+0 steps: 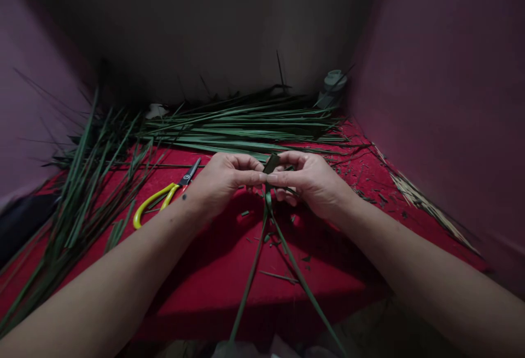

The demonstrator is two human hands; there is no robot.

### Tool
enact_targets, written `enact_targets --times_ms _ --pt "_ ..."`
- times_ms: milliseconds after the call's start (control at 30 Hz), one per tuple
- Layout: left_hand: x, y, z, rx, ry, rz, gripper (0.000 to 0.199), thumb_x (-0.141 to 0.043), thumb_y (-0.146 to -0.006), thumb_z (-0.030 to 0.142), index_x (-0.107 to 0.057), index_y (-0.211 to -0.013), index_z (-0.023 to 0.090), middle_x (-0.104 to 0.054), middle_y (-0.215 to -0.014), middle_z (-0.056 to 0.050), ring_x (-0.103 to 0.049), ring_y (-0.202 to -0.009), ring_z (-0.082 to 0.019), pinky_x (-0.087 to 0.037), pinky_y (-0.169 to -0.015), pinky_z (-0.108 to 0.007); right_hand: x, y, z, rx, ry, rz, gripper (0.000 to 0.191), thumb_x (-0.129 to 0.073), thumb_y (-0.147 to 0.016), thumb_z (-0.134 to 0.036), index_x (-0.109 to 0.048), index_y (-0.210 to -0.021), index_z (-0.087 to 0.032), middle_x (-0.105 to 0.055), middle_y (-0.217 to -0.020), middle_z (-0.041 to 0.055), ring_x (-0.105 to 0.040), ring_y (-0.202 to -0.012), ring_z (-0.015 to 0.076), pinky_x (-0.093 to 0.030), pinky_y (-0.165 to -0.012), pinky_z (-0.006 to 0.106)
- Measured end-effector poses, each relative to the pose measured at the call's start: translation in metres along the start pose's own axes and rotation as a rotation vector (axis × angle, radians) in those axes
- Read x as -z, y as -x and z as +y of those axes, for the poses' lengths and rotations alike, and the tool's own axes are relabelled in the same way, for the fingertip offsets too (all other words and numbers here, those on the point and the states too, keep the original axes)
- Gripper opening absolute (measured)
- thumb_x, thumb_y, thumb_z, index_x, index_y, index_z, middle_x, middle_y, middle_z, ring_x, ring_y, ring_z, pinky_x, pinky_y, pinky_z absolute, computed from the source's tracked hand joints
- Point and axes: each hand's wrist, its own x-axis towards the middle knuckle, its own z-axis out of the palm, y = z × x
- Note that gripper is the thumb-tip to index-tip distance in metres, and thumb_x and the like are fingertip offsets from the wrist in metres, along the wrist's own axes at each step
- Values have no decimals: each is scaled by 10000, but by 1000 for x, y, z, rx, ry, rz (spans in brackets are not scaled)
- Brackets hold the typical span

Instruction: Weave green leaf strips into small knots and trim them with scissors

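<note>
In the head view, the left hand [233, 180] and right hand [305, 180] meet over the middle of the red surface [229, 270], each grip pinching the folded green leaf strip [268, 197], whose tails spread past the near edge. Yellow-handled scissors [166, 197] lie near left; long leaves [246, 125] line the far side.

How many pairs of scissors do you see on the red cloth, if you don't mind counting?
1: the yellow-handled scissors, lying beside the left forearm. Another might be hidden under the leaves.
</note>
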Motion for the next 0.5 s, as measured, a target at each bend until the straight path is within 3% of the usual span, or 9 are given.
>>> enact_targets --times_ms 100,233,367,500 --pt "-2 1 3 21 -33 3 110 -703 -634 245 -654 -649 148 -614 -576 -1 -559 -555 -129 -436 -586 -257 1 -2 1 -12 97 -33 210 -733 -653 -306 -633 -716 -132 -594 -545 -11 -500 -398 73 -356 -336 169" --pt "-6 2 9 16 -127 57 99 -706 -608 220 -651 -599 138 -607 -536 7 -527 -519 -106 -410 -548 -231 0 -4 5 -54 124 49 224 -708 -674 -317 -601 -615 -129 -587 -478 9 -485 -352 78 -366 -323 176" --pt "-9 3 10 47 -152 32 70 -685 -609 203 -664 -624 138 -627 -547 -4 -555 -541 -124 -427 -558 -244 0 -3 6 -119 120 14 212 -698 -682 -322 -613 -660 -129 -619 -502 29 -508 -352 100 -375 -308 192" --pt "-8 3 9 44 -141 49 85 -692 -618 190 -643 -660 134 -617 -547 2 -553 -530 -118 -431 -546 -243 1 -2 5 -47 171 16 210 -689 -695 -321 -632 -677 -120 -614 -482 22 -453 -309 77 -316 -287 180"
